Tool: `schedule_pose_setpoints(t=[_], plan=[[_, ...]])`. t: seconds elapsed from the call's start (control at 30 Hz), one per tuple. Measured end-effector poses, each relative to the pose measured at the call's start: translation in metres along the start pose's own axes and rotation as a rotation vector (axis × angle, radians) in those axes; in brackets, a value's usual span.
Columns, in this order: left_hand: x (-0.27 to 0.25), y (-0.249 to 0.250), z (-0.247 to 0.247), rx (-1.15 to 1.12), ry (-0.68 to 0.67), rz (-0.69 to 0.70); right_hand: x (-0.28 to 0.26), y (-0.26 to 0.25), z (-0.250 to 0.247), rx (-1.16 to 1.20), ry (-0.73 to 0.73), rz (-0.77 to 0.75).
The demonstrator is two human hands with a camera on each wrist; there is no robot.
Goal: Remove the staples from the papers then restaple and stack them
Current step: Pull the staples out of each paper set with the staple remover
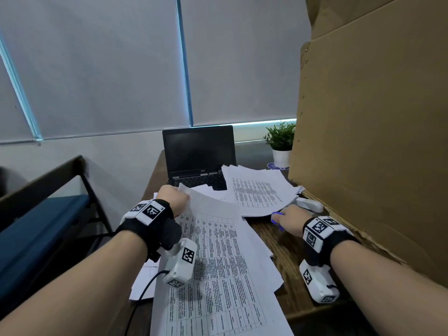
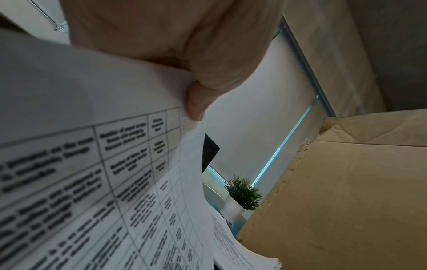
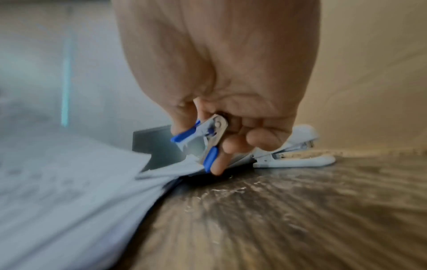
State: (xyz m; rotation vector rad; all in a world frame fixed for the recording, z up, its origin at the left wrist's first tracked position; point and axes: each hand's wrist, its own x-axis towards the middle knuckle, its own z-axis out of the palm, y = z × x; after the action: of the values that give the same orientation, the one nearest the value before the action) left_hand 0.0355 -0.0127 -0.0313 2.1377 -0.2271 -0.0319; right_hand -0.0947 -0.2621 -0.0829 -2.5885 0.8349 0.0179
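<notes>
My left hand (image 1: 175, 198) pinches the top left corner of a printed table sheet (image 1: 218, 263) and lifts that corner off the desk; the thumb (image 2: 196, 102) presses on the paper (image 2: 92, 164). My right hand (image 1: 289, 218) holds a blue and metal staple remover (image 3: 203, 140) low over the wooden desk (image 3: 277, 210), next to the edge of a paper stack (image 1: 259, 190). A white stapler (image 3: 298, 155) lies on the desk just beyond the right hand, partly under the stack's edge (image 1: 310, 204).
An open black laptop (image 1: 198, 156) stands at the back of the desk, partly covered by papers. A small potted plant (image 1: 281, 141) sits at the back right. A tall cardboard sheet (image 1: 375, 129) walls the right side. A dark chair (image 1: 48, 214) is on the left.
</notes>
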Motion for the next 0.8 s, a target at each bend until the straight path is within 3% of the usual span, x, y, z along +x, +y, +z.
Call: schedule_pose_setpoints(t=[0.2,0.57,0.67,0.8], plan=[[-0.003,0.001,-0.005,0.012,-0.002,0.015,-0.007,-0.007,-0.001,-0.109,-0.077,-0.032],[-0.013,0.006,-0.016,0.077,-0.021,0.084,-0.019,-0.017,-0.006,-0.306,0.084,-0.096],[-0.015,0.008,-0.022,0.007,-0.018,0.07,-0.021,-0.018,-0.008,-0.262,0.134,-0.079],[-0.013,0.006,-0.033,-0.101,0.03,0.044,-0.024,-0.026,-0.011,-0.015,0.16,-0.101]])
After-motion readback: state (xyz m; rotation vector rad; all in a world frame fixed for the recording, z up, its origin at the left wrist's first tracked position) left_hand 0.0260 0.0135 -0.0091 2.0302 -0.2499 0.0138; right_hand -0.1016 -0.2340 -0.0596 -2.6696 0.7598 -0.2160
